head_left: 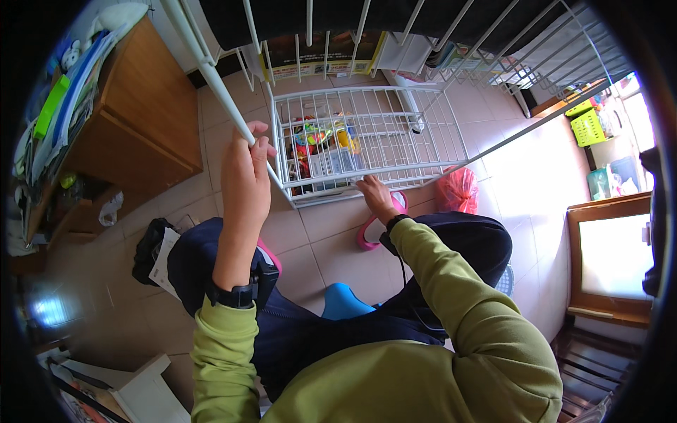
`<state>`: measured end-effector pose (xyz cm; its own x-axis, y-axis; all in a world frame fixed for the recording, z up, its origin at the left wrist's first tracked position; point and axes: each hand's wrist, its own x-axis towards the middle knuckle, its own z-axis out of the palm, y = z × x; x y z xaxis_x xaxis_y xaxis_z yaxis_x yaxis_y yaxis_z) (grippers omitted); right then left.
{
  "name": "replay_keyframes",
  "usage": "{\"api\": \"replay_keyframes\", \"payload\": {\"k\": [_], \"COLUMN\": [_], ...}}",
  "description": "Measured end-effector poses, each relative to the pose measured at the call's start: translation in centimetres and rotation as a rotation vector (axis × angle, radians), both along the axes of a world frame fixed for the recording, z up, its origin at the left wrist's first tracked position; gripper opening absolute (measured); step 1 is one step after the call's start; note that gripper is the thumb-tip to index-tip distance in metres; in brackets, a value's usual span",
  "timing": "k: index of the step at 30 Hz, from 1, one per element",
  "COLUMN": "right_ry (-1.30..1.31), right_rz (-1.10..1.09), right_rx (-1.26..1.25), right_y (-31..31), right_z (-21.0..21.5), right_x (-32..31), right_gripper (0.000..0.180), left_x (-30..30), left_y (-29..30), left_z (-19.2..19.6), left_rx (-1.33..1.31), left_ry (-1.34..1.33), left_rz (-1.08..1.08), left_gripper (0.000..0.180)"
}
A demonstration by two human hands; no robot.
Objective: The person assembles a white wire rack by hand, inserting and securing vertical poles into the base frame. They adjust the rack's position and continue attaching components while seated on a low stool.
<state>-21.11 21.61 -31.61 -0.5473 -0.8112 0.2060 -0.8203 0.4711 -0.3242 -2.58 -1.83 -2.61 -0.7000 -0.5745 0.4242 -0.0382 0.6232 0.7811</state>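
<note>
A white wire rack stands before me, with an upright white post [224,99] on its left side. My left hand [245,173] is closed around that post, its fingers curled over it. Low on the rack is a white wire basket [441,130] with colourful small items [310,137] and a clear plastic box [331,163] at its left end. My right hand [377,197] is at the basket's front rail, fingers bent and closed on the wire. The exact grip of these fingertips is partly hidden.
Overhead, an upper wire shelf [465,28] crosses the view. A red plastic bag [458,189] sits on the tiled floor right of the basket. A wooden cabinet [151,106] stands left, a black bag [150,250] beside my left knee. To the right is a wooden-framed piece [610,310].
</note>
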Motion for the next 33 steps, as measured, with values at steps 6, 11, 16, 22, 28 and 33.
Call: {"api": "replay_keyframes", "payload": {"k": [6, 11, 16, 22, 28, 33], "right_ry": [-0.005, 0.019, -0.014, -0.075, -0.107, -0.035], "right_rz": [-0.161, -0.333, -0.299, -0.474, -0.465, -0.668], "right_rx": [-0.067, 0.082, -0.018, -0.031, -0.04, -0.167], "right_y": [4.3, 7.6, 8.1, 10.0, 12.1, 13.7], "right_z": [-0.4, 0.8, 0.9, 0.4, 0.5, -0.8], "right_x": [-2.5, -5.4, -5.7, -7.1, -8.7, -9.6], "right_gripper": [0.017, 0.014, 0.015, 0.014, 0.015, 0.016], "left_x": [0.3, 0.0, 0.2, 0.2, 0.2, 0.1], "left_y": [0.0, 0.0, 0.1, 0.0, -0.1, 0.0], "left_z": [0.0, 0.0, -0.1, -0.3, -0.4, -0.2], "left_rx": [0.037, 0.019, 0.025, -0.004, 0.018, -0.011], "left_ry": [-0.038, 0.014, 0.003, -0.027, -0.015, -0.023], "left_rz": [-0.024, -0.019, -0.023, -0.007, -0.017, -0.012], "left_gripper": [0.02, 0.017, 0.017, 0.018, 0.019, 0.019]}}
